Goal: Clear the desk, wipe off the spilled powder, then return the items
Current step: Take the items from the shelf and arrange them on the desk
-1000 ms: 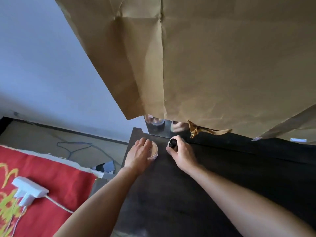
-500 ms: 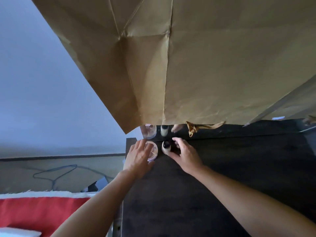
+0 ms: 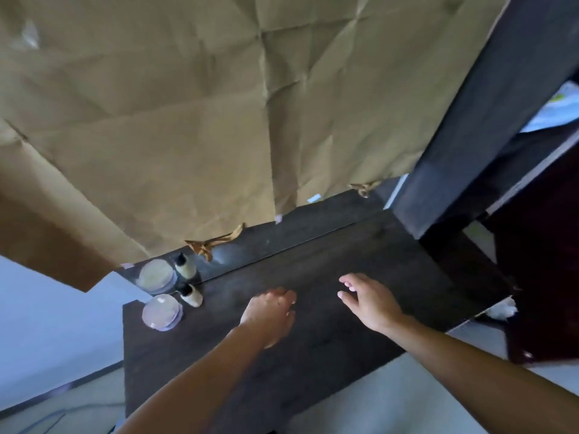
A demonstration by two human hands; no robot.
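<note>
A creased sheet of brown kraft paper (image 3: 188,120) filled the view from nine o'clock round to one o'clock, hanging down over a mirror (image 3: 282,238), of which we saw only a narrow strip below the paper's torn lower edge. Under it lay the dark wooden desk (image 3: 329,364), running from seven o'clock up toward three o'clock. A dark upright post (image 3: 488,104) rose from the desk's far right corner, at two o'clock.

Both bare forearms reached in from six and five o'clock. The left hand (image 3: 271,317) hovered over the middle of the desk, its fingers loosely curled and nothing in it. The right hand (image 3: 371,303), at three o'clock of the left and apart from it, was spread flat with straight fingers, also holding nothing.

The round clear powder jar (image 3: 162,312) stood lidded on the desk's far left corner, at nine o'clock of the left hand and well apart from it. Just beside the jar, at one o'clock of it, stood a small cream bottle with a black cap (image 3: 191,296), close against the mirror, which reflected both.
</note>
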